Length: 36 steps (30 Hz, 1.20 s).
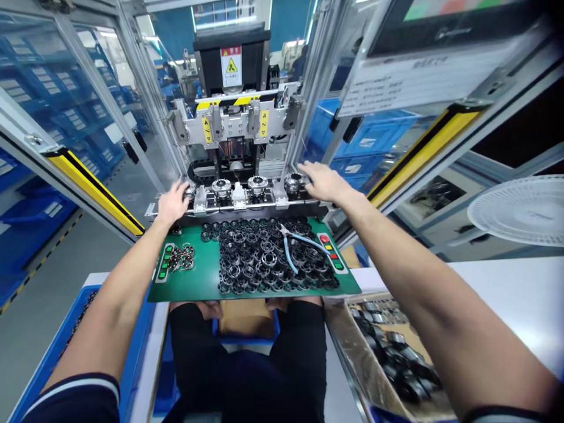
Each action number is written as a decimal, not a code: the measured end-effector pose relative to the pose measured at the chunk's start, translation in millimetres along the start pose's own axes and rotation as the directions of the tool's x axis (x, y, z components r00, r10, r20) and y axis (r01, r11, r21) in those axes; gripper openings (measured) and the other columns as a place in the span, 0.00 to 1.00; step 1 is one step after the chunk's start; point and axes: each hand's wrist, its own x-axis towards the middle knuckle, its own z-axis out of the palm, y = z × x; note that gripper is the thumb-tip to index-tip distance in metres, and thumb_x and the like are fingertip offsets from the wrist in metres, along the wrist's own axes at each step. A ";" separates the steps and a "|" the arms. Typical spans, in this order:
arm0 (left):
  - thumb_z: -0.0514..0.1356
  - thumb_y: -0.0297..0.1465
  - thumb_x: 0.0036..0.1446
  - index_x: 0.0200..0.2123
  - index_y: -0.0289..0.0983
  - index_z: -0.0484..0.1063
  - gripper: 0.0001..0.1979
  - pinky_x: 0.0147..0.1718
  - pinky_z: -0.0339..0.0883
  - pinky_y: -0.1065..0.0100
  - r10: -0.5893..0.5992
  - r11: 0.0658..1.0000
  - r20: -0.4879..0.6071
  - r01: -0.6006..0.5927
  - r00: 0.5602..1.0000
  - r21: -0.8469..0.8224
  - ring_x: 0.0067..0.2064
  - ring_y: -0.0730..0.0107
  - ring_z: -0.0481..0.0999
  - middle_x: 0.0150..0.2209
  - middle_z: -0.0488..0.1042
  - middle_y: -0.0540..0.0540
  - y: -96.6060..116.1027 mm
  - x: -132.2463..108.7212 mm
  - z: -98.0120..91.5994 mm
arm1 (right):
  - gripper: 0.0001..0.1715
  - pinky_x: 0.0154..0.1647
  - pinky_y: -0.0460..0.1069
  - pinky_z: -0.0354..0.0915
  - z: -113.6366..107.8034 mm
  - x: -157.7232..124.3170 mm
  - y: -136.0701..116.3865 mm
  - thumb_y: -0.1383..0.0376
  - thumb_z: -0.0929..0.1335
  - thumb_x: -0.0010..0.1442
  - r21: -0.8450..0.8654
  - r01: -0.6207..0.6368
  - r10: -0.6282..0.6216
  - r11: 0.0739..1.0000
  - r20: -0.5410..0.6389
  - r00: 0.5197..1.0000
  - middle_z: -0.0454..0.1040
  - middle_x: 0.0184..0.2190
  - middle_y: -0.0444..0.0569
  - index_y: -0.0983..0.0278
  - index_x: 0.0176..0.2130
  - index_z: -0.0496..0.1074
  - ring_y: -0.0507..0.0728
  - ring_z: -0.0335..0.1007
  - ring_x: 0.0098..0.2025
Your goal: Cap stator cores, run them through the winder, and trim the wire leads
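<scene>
Your left hand (173, 203) is half-curled, a round silver metal part (190, 191) at its fingertips; your right hand (325, 181) is loosely spread, a round silver-and-black metal assembly (294, 183) just left of it. Both grips unclear.

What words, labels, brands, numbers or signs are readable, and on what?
No words readable.
Red-and-white sign with yellow warning triangle, on black machine housing: lettering too small.
Yellow labels, silver metal plate: blurred.
White sheet below dark-framed screen: blurred.
White labels, blue plastic bins: illegible.
</scene>
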 end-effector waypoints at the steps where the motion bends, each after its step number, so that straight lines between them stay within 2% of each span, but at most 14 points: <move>1: 0.60 0.37 0.75 0.80 0.41 0.74 0.33 0.79 0.75 0.38 0.005 1.000 -0.070 -0.007 0.998 -0.019 0.72 0.40 0.84 0.86 0.67 0.36 1.4 -14.9 -4.9 | 0.46 0.94 0.68 0.56 -4.6 -19.4 8.6 0.70 0.69 0.75 0.028 0.012 -0.011 1.000 -0.050 0.999 0.61 0.89 0.62 0.66 0.87 0.66 0.70 0.57 0.91; 4: 0.53 0.42 0.80 0.77 0.35 0.72 0.31 0.78 0.74 0.42 -0.012 0.994 -0.358 -0.027 0.933 -0.102 0.70 0.46 0.83 0.81 0.70 0.30 3.2 -99.4 -5.0 | 0.45 0.94 0.68 0.57 4.6 -112.5 37.5 0.67 0.62 0.76 0.104 -0.059 0.079 0.993 -0.198 0.977 0.67 0.87 0.60 0.65 0.86 0.68 0.68 0.61 0.89; 6: 0.47 0.46 0.81 0.61 0.38 0.79 0.27 0.74 0.75 0.37 -0.032 0.988 -0.462 -0.043 0.887 -0.150 0.68 0.42 0.83 0.61 0.83 0.31 1.1 -178.1 11.0 | 0.43 0.87 0.76 0.67 33.9 -189.9 48.4 0.64 0.59 0.75 0.153 -0.193 0.225 0.969 -0.237 0.945 0.78 0.77 0.68 0.67 0.81 0.73 0.75 0.74 0.81; 8: 0.45 0.48 0.79 0.42 0.44 0.79 0.26 0.57 0.81 0.40 -0.015 0.982 -0.423 -0.066 0.906 -0.176 0.49 0.44 0.86 0.42 0.84 0.37 -3.1 -253.4 37.9 | 0.43 0.76 0.77 0.78 74.5 -258.5 48.1 0.63 0.58 0.74 0.200 -0.292 0.330 0.935 -0.196 0.923 0.85 0.67 0.69 0.64 0.79 0.76 0.77 0.83 0.71; 9: 0.51 0.48 0.77 0.39 0.45 0.80 0.22 0.52 0.81 0.44 0.009 0.980 -0.356 -0.080 0.934 -0.185 0.45 0.47 0.86 0.39 0.85 0.39 -5.2 -284.1 53.5 | 0.42 0.73 0.74 0.81 94.9 -284.9 45.1 0.62 0.58 0.74 0.223 -0.313 0.351 0.923 -0.159 0.923 0.87 0.64 0.66 0.59 0.78 0.77 0.75 0.85 0.67; 12: 0.60 0.44 0.73 0.42 0.44 0.86 0.16 0.55 0.75 0.44 -0.025 0.986 -0.265 -0.020 0.964 -0.165 0.49 0.44 0.86 0.44 0.88 0.37 -9.4 -336.4 99.5 | 0.41 0.77 0.70 0.81 139.4 -327.7 35.1 0.58 0.57 0.79 0.267 -0.346 0.381 0.900 -0.091 0.920 0.85 0.68 0.59 0.48 0.81 0.74 0.70 0.83 0.72; 17: 0.55 0.38 0.70 0.44 0.41 0.88 0.19 0.62 0.65 0.38 -0.200 0.978 -0.279 0.176 0.939 -0.108 0.55 0.39 0.81 0.50 0.87 0.30 -13.8 -338.6 144.0 | 0.38 0.73 0.70 0.81 148.8 -319.6 35.7 0.59 0.60 0.80 0.243 -0.411 0.428 0.879 -0.021 0.904 0.79 0.72 0.65 0.56 0.80 0.77 0.74 0.84 0.68; 21: 0.55 0.38 0.70 0.44 0.41 0.87 0.19 0.67 0.64 0.38 -0.247 0.968 -0.270 0.222 0.931 -0.118 0.58 0.38 0.80 0.52 0.87 0.30 -16.2 -335.6 150.2 | 0.31 0.71 0.68 0.81 133.6 -308.8 46.6 0.59 0.68 0.79 0.235 -0.400 0.404 0.886 0.036 0.914 0.84 0.65 0.62 0.61 0.74 0.80 0.68 0.86 0.60; 24: 0.54 0.40 0.71 0.45 0.41 0.87 0.21 0.69 0.64 0.36 -0.249 0.966 -0.268 0.217 0.931 -0.143 0.60 0.35 0.80 0.52 0.86 0.28 -14.1 -334.2 147.9 | 0.32 0.75 0.64 0.79 113.9 -343.5 66.1 0.59 0.70 0.78 0.252 -0.441 0.459 0.862 -0.017 0.888 0.85 0.68 0.58 0.57 0.75 0.79 0.67 0.86 0.65; 26: 0.54 0.40 0.70 0.45 0.40 0.87 0.21 0.69 0.63 0.33 -0.255 0.963 -0.267 0.219 0.929 -0.158 0.61 0.32 0.79 0.52 0.85 0.27 -11.6 -330.6 146.8 | 0.33 0.78 0.63 0.78 99.1 -397.7 81.9 0.60 0.67 0.81 0.245 -0.564 0.600 0.788 -0.105 0.793 0.84 0.71 0.59 0.59 0.79 0.75 0.66 0.85 0.69; 30: 0.54 0.39 0.68 0.43 0.40 0.84 0.18 0.70 0.61 0.30 -0.281 0.954 -0.267 0.238 0.922 -0.182 0.62 0.31 0.76 0.51 0.83 0.27 -6.1 -321.7 148.0 | 0.26 0.77 0.70 0.78 88.2 -544.3 100.4 0.56 0.67 0.87 0.196 -0.884 0.899 0.424 -0.208 0.385 0.82 0.69 0.62 0.63 0.76 0.74 0.67 0.82 0.70; 32: 0.54 0.38 0.68 0.42 0.41 0.82 0.17 0.71 0.60 0.30 -0.286 0.952 -0.270 0.242 0.919 -0.186 0.63 0.30 0.75 0.51 0.82 0.28 -3.5 -318.9 148.8 | 0.26 0.72 0.70 0.82 100.0 -604.5 102.5 0.53 0.74 0.84 0.162 -0.948 0.958 0.274 -0.132 0.254 0.82 0.67 0.60 0.62 0.71 0.78 0.68 0.83 0.67; 34: 0.53 0.39 0.69 0.42 0.40 0.81 0.17 0.71 0.59 0.30 -0.284 0.954 -0.282 0.240 0.917 -0.181 0.64 0.29 0.74 0.52 0.81 0.27 -0.1 -317.3 148.4 | 0.26 0.69 0.68 0.84 121.9 -641.0 103.5 0.52 0.77 0.81 0.138 -0.965 0.974 0.225 -0.026 0.224 0.82 0.67 0.59 0.62 0.69 0.80 0.67 0.83 0.66; 36: 0.51 0.39 0.70 0.44 0.40 0.80 0.18 0.71 0.58 0.29 -0.265 0.960 -0.293 0.222 0.919 -0.172 0.65 0.28 0.73 0.55 0.79 0.26 5.0 -316.3 145.7 | 0.26 0.70 0.67 0.83 146.9 -654.5 106.9 0.52 0.77 0.82 0.141 -0.957 0.961 0.252 0.076 0.264 0.82 0.68 0.59 0.63 0.69 0.80 0.66 0.83 0.67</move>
